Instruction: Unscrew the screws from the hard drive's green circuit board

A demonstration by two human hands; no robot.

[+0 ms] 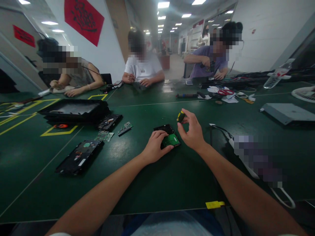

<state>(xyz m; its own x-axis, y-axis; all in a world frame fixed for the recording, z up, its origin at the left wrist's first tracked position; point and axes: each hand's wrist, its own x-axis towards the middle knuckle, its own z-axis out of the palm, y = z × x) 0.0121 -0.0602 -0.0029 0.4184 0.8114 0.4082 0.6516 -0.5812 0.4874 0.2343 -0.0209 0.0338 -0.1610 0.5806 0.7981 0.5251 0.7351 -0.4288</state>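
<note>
My left hand (155,146) rests on a small black drive with a green circuit board (171,140) lying on the green table (157,177), fingers curled over its left side and holding it down. My right hand (192,131) is closed around a screwdriver with a yellow and black handle (180,116), held upright over the board. The screwdriver's tip is hidden behind my fingers.
Left of my hands lie a black device chassis (79,156), loose circuit boards (105,136), another drive (109,122) and a black tray (73,110). A power strip with a cable (242,152) lies to the right, a grey box (286,113) beyond. Three people work across the table.
</note>
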